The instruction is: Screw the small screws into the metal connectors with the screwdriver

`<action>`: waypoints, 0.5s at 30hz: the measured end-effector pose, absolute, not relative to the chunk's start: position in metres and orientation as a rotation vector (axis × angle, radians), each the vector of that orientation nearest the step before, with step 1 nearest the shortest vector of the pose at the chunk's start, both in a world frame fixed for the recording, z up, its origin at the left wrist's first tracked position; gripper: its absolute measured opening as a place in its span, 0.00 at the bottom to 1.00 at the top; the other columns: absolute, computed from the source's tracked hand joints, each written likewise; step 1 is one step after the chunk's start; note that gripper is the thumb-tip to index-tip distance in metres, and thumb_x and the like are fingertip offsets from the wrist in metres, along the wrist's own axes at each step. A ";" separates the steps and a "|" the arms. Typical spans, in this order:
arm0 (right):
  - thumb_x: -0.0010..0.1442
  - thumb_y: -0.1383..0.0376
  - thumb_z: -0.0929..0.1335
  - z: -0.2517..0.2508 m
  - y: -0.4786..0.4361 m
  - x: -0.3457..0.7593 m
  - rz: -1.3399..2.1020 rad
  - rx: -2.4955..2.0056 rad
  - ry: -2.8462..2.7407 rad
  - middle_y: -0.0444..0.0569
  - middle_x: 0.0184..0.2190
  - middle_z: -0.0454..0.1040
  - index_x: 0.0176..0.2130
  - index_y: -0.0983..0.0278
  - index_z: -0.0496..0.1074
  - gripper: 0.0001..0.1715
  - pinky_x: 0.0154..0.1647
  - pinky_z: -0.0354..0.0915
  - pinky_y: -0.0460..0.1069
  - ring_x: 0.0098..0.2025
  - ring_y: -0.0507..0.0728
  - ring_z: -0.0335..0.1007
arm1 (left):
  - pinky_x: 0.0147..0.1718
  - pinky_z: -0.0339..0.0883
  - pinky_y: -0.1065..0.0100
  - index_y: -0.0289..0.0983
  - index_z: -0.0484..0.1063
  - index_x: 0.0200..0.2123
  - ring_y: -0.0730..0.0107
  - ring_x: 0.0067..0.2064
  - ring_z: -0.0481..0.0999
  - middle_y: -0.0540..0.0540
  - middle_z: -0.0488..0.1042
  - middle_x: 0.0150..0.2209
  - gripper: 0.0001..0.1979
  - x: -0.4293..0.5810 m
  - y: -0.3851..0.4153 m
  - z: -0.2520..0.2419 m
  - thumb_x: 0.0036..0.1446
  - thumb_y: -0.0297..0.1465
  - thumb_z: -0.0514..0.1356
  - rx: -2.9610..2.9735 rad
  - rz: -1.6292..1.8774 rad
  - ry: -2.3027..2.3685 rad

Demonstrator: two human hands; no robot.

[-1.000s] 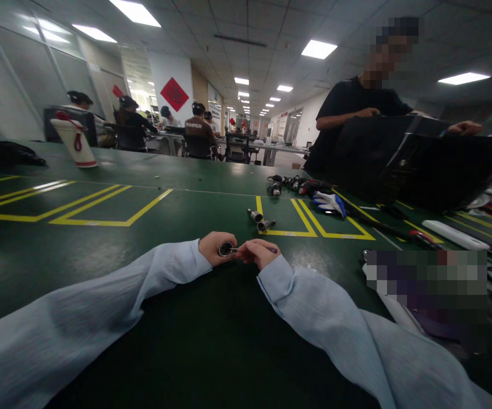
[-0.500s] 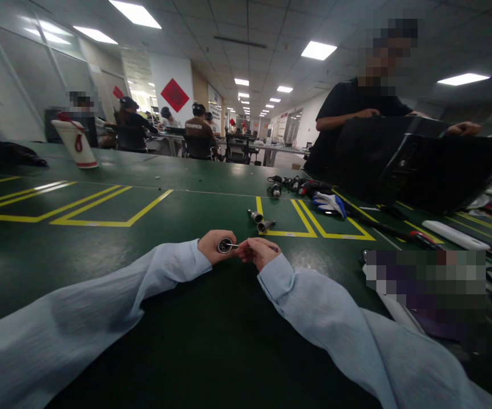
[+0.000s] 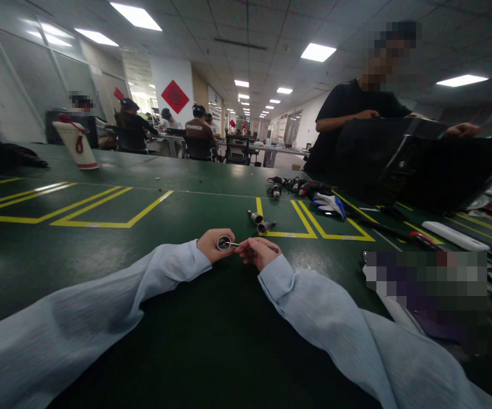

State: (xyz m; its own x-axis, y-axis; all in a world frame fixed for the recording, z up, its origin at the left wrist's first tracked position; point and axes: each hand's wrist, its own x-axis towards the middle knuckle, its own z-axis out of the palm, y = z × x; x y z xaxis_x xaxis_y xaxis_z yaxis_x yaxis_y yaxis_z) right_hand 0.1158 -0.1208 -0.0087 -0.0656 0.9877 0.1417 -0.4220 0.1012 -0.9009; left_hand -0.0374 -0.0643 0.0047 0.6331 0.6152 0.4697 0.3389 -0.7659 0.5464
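My left hand (image 3: 211,245) is wrapped round a cylindrical metal connector (image 3: 222,243), its open round end facing me and toward the right. In my right hand (image 3: 259,252) is a thin screwdriver (image 3: 232,244), pinched between the fingers, its slim shaft reaching to the connector's mouth. Whether the tip touches anything inside is too small to tell. Just beyond my hands, two similar metal connector pieces lie on the green table: one (image 3: 254,216) farther off and another (image 3: 266,227) nearer, close against each other by a yellow tape line.
Several dark cabled connectors (image 3: 275,190) lie farther back, beside a white-and-blue glove (image 3: 330,205). A person (image 3: 357,108) in black stands at the right holding a large black case (image 3: 374,153). A white cup (image 3: 78,145) stands at left. A white bar (image 3: 454,236) lies to the right.
My hands, the connector and the screwdriver have barely shifted, the connector's open end turning very slightly. The pieces on the table lie as before.
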 end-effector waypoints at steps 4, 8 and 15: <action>0.42 0.60 0.68 -0.009 -0.122 0.117 1.272 -0.793 -1.039 0.47 0.20 0.74 0.21 0.66 0.72 0.11 0.19 0.59 0.44 0.20 0.50 0.66 | 0.21 0.57 0.76 0.33 0.62 0.23 0.79 0.22 0.61 0.53 0.63 0.20 0.12 -0.037 -0.065 0.007 0.44 0.36 0.59 2.417 0.952 0.792; 0.42 0.61 0.68 -0.009 -0.119 0.124 1.303 -0.797 -0.944 0.46 0.18 0.73 0.20 0.66 0.72 0.09 0.19 0.59 0.45 0.19 0.50 0.65 | 0.22 0.57 0.74 0.33 0.63 0.24 0.77 0.24 0.62 0.52 0.63 0.21 0.13 -0.038 -0.063 0.010 0.46 0.39 0.56 2.394 0.929 0.822; 0.47 0.59 0.62 -0.015 -0.110 0.141 1.318 -0.818 -0.967 0.47 0.16 0.72 0.19 0.64 0.70 0.14 0.22 0.61 0.47 0.18 0.51 0.64 | 0.26 0.59 0.72 0.34 0.63 0.27 0.75 0.25 0.63 0.52 0.63 0.22 0.13 -0.037 -0.048 0.007 0.53 0.37 0.47 2.463 0.884 0.871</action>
